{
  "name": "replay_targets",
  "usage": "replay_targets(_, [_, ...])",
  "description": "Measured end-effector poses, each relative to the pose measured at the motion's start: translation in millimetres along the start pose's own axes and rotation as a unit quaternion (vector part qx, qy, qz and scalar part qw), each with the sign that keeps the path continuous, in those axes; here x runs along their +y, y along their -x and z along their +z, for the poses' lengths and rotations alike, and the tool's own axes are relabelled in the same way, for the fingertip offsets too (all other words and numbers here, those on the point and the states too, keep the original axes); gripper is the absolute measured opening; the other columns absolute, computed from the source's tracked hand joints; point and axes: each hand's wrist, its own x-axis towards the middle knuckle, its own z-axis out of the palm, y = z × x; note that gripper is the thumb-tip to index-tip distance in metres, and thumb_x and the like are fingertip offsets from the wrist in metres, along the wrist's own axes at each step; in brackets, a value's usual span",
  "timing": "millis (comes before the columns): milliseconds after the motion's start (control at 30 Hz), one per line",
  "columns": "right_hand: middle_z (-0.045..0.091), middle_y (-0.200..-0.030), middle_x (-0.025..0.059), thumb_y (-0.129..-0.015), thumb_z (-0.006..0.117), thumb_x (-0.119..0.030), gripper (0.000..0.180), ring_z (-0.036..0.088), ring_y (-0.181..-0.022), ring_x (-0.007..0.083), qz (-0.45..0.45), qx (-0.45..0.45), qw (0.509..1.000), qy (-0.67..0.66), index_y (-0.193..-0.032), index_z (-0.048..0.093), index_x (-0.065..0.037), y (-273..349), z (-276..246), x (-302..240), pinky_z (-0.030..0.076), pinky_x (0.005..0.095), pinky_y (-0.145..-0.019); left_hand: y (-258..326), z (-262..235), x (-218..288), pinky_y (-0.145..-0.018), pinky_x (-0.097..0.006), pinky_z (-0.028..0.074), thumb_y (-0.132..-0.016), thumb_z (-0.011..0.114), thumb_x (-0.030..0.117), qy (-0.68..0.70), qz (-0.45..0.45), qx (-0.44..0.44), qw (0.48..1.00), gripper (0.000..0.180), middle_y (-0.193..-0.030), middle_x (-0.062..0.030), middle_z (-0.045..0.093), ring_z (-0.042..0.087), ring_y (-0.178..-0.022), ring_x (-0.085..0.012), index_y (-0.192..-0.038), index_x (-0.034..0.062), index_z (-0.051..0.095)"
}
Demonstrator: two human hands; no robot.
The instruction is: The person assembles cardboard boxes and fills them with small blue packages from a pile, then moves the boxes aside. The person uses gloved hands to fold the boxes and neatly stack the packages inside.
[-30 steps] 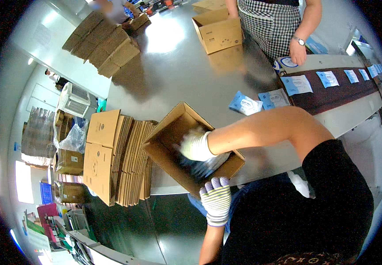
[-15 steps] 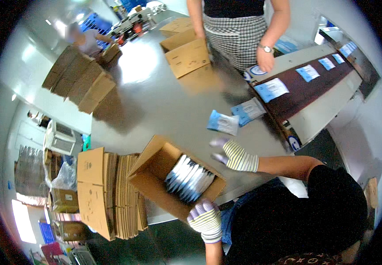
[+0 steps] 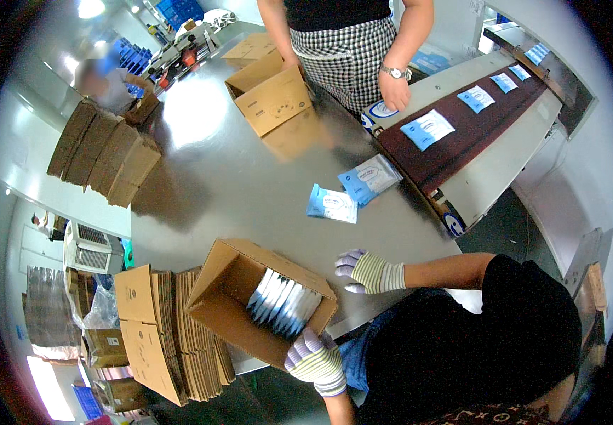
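My left hand (image 3: 317,365), in a striped glove with purple fingertips, grips the near edge of an open cardboard box (image 3: 214,283). Inside that box, several blue-and-white soft packs (image 3: 285,301) stand in a row along one side. To the right of the box, my right hand (image 3: 370,273), gloved alike, hovers over the table's edge. Its fingers are apart and nothing is in them. Beyond it, a flat blue-and-white pack (image 3: 333,204) lies on the metal table (image 3: 214,191), touching or overlapping another pack (image 3: 370,177) beside the conveyor's end.
A conveyor (image 3: 462,152) at right carries several similar packs in a line. Flattened cartons (image 3: 172,333) stand stacked left of my box. Across the table a co-worker in a checked apron stands by another open box (image 3: 271,103). More cartons (image 3: 105,152) are stacked at far left.
The whole view has shifted, so most things sit further left. My right hand has drawn back a little from the loose packs. The left hand keeps its hold on the box.
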Motion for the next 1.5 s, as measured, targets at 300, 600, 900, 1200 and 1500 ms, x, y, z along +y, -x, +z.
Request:
replay_targets(300, [0.064,-0.095,0.0224,-0.083,0.059,-0.034,0.035,0.062,-0.089,0.0382,0.169,-0.112,0.975,0.088,-0.105,0.06,-0.007,-108.8,-145.1,98.9,0.048,0.0494,-0.072,-5.3,-5.2,2.0,-0.058,-0.04,0.035,-0.074,0.067,0.02,0.008,-0.001,0.008,1.0,0.028,-0.072,-0.0042,0.05,0.049,-0.064,-0.0245,-0.097,0.0133,0.051])
replay_targets(600, [0.067,-0.105,0.0142,-0.068,0.072,-0.042,0.049,0.064,-0.095,0.0281,0.217,-0.544,0.789,0.183,-0.099,0.07,-0.004,-107.1,-122.1,206.6,0.05,0.0421,-0.082,-3.8,-3.6,-1.3,-0.063,-0.04,0.037,-0.071,0.066,0.025,0.018,-0.016,-0.03,0.999,0.033,-0.079,-0.005,0.054,0.052,-0.07,-0.025,-0.1,0.0124,0.055])
replay_targets(900, [0.061,-0.116,0.0218,-0.067,0.067,-0.068,0.082,0.057,-0.108,0.0386,0.406,-0.26,0.859,-0.172,-0.111,0.061,0.002,-53.9,-119.0,48.9,0.045,0.0472,-0.093,-1.2,-3.6,-6.0,-0.063,-0.04,0.038,-0.074,0.062,0.026,0.032,-0.01,-0.033,0.999,0.03,-0.077,-0.0049,0.054,0.053,-0.07,-0.0242,-0.1,0.0109,0.056])
replay_targets(1200, [0.056,-0.123,0.0264,-0.071,0.071,-0.055,0.084,0.055,-0.114,0.0383,0.398,0.023,0.917,-0.004,-0.126,0.047,0.004,-148.7,-52.8,24.6,0.042,0.0462,-0.098,-8.6,-13.7,-9.8,-0.059,-0.038,0.035,-0.073,0.064,0.027,0.012,-0.003,-0.027,1.0,0.026,-0.074,-0.0022,0.052,0.05,-0.066,-0.0216,-0.095,0.0143,0.057])
replay_targets(1500, [0.053,-0.127,0.0247,-0.075,0.071,-0.041,0.08,0.048,-0.123,0.0375,0.213,-0.248,0.923,0.203,-0.135,0.038,-0.001,-103.5,-50.7,-1.6,0.035,0.0457,-0.104,-2.7,-7.3,-5.4,-0.061,-0.038,0.038,-0.071,0.063,0.027,0.03,-0.004,-0.067,0.997,0.028,-0.079,-0.0012,0.054,0.051,-0.071,-0.0206,-0.095,0.0149,0.056])
